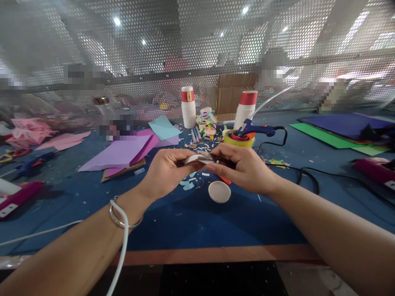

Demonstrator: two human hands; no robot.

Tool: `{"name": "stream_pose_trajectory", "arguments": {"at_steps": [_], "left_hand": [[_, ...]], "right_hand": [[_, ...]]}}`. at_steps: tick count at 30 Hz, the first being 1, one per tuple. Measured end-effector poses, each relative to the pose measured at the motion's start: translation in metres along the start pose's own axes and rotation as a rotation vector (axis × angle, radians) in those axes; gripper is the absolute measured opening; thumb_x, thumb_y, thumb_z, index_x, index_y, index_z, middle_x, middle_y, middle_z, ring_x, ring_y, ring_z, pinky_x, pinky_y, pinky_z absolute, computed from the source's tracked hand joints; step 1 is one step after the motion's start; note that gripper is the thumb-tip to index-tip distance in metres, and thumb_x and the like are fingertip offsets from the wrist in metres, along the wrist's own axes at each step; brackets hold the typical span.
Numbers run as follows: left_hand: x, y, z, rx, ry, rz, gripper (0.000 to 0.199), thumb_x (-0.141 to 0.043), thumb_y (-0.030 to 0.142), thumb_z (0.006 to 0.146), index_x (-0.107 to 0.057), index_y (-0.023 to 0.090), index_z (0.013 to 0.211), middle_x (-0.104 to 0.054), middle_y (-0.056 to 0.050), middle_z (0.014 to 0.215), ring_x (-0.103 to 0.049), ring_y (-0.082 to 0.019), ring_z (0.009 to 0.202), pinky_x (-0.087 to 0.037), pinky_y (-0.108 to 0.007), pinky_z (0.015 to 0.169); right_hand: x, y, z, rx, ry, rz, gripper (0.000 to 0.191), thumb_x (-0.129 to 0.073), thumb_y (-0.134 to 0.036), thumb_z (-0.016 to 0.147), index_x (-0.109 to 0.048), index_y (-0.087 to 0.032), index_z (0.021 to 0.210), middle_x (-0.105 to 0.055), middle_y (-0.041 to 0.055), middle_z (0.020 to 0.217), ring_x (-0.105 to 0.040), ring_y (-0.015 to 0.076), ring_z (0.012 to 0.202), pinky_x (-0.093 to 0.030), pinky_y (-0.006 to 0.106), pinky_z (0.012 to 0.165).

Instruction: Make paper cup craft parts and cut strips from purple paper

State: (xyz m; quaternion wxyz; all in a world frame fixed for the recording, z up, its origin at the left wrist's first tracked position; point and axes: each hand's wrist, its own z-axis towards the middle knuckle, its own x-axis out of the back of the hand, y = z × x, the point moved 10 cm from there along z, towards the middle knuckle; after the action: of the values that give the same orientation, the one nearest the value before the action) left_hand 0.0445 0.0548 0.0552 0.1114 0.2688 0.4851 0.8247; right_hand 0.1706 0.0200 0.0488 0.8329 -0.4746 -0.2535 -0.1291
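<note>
My left hand [168, 170] pinches a small curved whitish piece [197, 159], perhaps paper, at the middle of the view above the table. My right hand [242, 166] is closed at the piece's right side, its thumb against it, with a dark thin tool partly hidden in the fingers; I cannot make out what tool it is. Just below the hands a white round cup piece [219, 192] rests on the blue table [191, 226]. Small paper scraps [187, 184] are scattered beneath my hands, and something orange-red [224, 179] shows under my right hand.
Stacked paper cups [188, 109] and another cup stack [245, 111] stand behind. A blue glue gun [257, 129] lies on a yellow tape roll [237, 139]. Purple sheets [119, 152] are left; green [324, 135] and dark blue sheets [345, 123] right. Black cable [308, 170] crosses the right side.
</note>
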Motion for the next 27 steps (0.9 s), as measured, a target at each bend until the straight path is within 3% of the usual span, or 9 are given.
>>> {"name": "stream_pose_trajectory", "arguments": {"at_steps": [16, 27], "left_hand": [[0.000, 0.016, -0.003, -0.062, -0.009, 0.063, 0.003, -0.080, 0.017, 0.076, -0.081, 0.020, 0.078, -0.070, 0.002, 0.068, -0.056, -0.008, 0.061, -0.045, -0.018, 0.056], [-0.005, 0.003, 0.001, 0.025, -0.067, -0.071, 0.005, -0.081, 0.015, 0.074, -0.080, 0.019, 0.076, -0.067, 0.003, 0.066, -0.054, -0.007, 0.061, -0.046, -0.017, 0.059]], "right_hand": [[0.001, -0.017, -0.003, 0.131, -0.019, -0.036, 0.033, -0.061, -0.047, 0.095, -0.054, -0.018, 0.081, -0.047, -0.0031, 0.070, -0.039, 0.0094, 0.060, -0.033, 0.026, 0.053], [0.001, -0.016, -0.002, 0.136, -0.018, -0.106, 0.035, -0.058, -0.045, 0.097, -0.053, -0.019, 0.076, -0.045, -0.0036, 0.066, -0.038, 0.0095, 0.058, -0.031, 0.026, 0.053]]}}
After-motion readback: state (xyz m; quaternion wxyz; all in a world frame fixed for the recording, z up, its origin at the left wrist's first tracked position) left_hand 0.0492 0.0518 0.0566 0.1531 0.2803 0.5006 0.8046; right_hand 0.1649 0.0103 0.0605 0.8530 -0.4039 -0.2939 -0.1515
